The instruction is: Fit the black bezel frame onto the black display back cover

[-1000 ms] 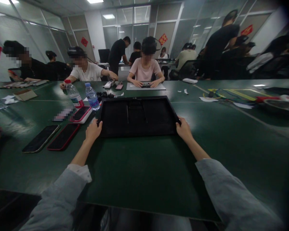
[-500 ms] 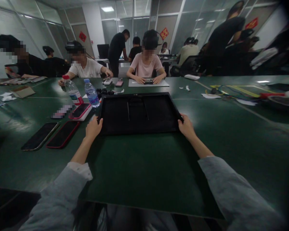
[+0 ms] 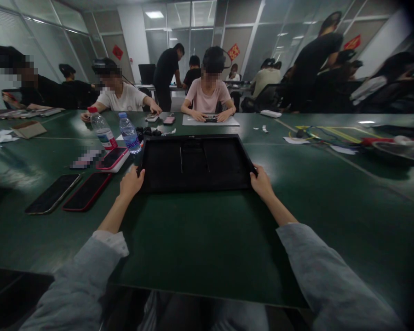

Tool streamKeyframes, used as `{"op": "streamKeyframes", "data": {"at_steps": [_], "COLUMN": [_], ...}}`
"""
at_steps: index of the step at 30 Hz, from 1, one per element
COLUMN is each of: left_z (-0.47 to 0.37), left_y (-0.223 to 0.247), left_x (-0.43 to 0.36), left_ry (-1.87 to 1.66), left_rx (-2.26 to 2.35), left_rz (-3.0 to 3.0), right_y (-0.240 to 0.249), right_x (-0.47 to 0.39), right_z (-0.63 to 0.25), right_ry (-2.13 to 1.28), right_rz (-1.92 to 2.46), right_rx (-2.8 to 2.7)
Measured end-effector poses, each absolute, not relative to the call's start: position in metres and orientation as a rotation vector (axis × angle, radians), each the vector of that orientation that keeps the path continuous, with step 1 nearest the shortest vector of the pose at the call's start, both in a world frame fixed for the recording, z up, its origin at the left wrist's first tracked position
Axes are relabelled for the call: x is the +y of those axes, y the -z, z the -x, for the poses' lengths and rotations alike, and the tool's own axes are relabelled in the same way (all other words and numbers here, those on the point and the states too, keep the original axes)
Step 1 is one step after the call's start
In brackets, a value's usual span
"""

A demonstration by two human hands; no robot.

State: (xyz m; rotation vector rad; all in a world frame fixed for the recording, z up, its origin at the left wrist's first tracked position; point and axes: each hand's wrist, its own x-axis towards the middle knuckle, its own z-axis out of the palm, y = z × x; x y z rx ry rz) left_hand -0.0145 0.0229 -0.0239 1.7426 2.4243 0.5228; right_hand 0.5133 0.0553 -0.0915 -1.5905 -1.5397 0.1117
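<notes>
A black, shallow rectangular tray (image 3: 224, 165) with a raised rim lies in front of me on the green table. Two thin strips run across its inside, and a darker shape shows at the middle of its far side. My left hand (image 3: 131, 182) grips the near part of the left rim, thumb on top. On the opposite side my right hand (image 3: 262, 181) is closed round the right rim in the same way. The fingers under the rim are hidden.
Left of the tray stand a red-capped bottle (image 3: 104, 132) and a blue-capped bottle (image 3: 129, 134). Several phones lie nearby, one in a red case (image 3: 87, 192). Cables (image 3: 317, 133) and a dark round pan-like thing (image 3: 400, 151) are at the right. People sit across the table.
The whole view has shifted slightly, so things sit a little further left in it. Both hands keep their hold on the tray's sides.
</notes>
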Motion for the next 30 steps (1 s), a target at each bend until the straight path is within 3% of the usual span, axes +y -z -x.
{"op": "streamKeyframes", "data": {"at_steps": [30], "left_z": [0.0207], "left_y": [0.0292], "left_x": [0.0249], "left_ry": [-0.558], "left_rx": [2.382], "left_rz": [-1.813], "right_y": [0.0857], "right_x": [0.0524], "right_z": [-0.5094], "right_ry": [-0.191], "right_rz": [1.649], "right_rx": [-1.467]}}
